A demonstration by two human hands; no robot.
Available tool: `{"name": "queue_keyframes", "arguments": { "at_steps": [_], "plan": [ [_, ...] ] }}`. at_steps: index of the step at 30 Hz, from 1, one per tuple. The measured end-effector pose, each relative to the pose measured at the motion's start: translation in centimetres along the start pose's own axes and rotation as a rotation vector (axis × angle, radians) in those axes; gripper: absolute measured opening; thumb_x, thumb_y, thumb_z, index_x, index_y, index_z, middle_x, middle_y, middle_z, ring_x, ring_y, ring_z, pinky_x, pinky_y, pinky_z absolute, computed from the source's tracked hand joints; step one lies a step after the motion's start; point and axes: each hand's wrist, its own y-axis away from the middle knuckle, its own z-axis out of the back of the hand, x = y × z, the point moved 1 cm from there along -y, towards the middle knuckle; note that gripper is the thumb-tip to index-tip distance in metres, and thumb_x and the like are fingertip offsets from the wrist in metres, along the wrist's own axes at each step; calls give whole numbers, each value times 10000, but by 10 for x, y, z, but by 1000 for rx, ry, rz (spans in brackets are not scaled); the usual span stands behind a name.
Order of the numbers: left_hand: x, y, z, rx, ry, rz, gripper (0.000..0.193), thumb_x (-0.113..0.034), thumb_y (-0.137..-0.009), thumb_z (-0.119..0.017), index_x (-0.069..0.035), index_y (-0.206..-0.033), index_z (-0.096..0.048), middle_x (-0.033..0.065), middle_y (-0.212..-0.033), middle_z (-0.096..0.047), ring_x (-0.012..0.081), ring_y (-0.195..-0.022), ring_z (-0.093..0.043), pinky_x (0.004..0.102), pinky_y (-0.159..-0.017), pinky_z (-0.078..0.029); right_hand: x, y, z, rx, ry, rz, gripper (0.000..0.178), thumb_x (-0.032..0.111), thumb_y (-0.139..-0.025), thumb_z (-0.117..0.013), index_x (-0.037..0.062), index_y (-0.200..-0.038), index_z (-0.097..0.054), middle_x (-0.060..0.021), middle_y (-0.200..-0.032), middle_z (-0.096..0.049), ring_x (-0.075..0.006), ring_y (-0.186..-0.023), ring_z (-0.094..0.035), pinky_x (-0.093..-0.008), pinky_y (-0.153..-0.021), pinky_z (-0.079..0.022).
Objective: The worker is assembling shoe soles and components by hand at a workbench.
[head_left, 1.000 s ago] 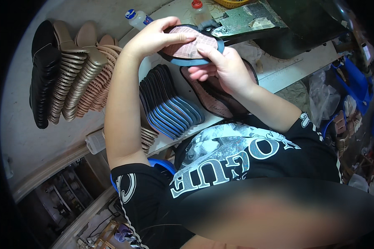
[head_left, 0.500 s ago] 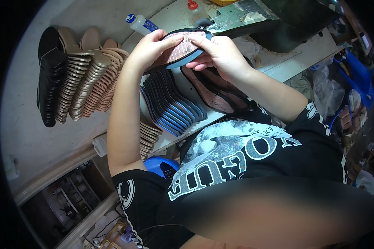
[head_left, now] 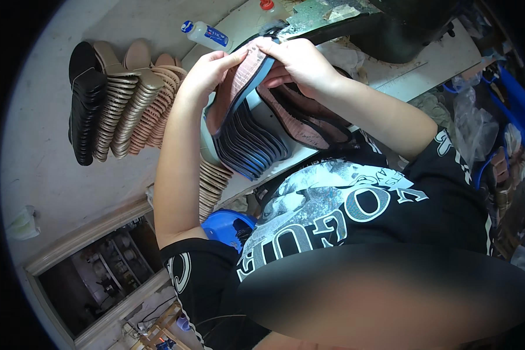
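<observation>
Both of a worker's hands grip a pink-faced shoe sole above the table. The left hand pinches its left edge and the right hand its upper right, thumbs close together on the pink face, with right-hand fingers curled by the blue rim. The rest of the left fingers are largely hidden behind the sole. Below it stands a row of dark, blue-edged soles, beside more pink-faced soles partly covered by the right arm. A white bottle carries a blue label; large pale letters cross the black shirt. Marks on the held sole are hard to read. A red-capped bottle is cut off at the top edge; a blurred patch masks the lower right.
</observation>
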Motion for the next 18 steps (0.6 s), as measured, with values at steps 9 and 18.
{"name": "queue_keyframes", "arguments": {
  "at_steps": [9,18],
  "plan": [
    [-18,21,-21,87,45,226,616,-600,-791,-603,9,-856,-667,135,-731,-657,189,-568,-637,266,-542,-515,2,6,22,47,79,-7,401,355,-850,-655,-40,-917,-638,-107,-864,-664,-141,-738,-658,-268,-642,-556],
    [-19,25,-25,164,163,191,528,-509,-855,-596,1,-723,-632,92,-567,-622,133,-461,-603,218,-437,-477,-11,33,31,163,310,-109,340,301,-832,-701,-8,-975,-692,-59,-875,-679,-92,-758,-605,-236,-711,-487]
  ]
}}
